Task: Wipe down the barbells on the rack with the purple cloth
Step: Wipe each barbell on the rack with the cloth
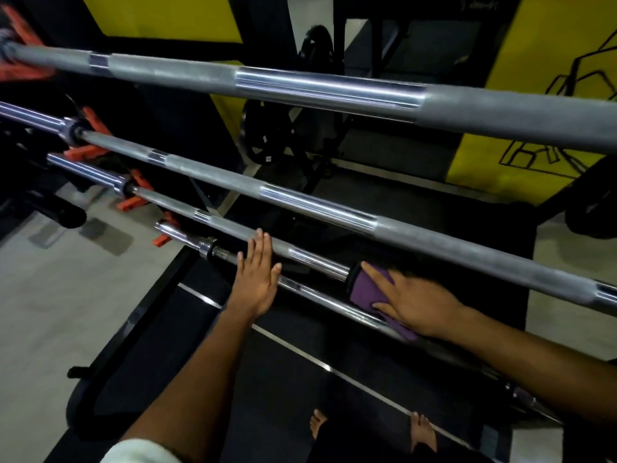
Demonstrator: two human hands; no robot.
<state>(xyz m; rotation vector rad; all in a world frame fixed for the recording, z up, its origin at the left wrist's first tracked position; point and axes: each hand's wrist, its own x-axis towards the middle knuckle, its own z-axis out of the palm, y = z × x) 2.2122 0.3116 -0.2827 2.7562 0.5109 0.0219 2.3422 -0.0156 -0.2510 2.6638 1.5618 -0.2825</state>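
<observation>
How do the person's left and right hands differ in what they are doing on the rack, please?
The left hand is bare, lying flat with straight fingers across the lowest barbell; the right hand presses the purple cloth onto a bar. The left hand sits nearer the bar's left end; the right hand sits further right. Both are flat with fingers extended.

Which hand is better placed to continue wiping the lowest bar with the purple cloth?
The right hand: it already presses the purple cloth on the lowest bar. The left hand rests flat, without cloth.
</observation>
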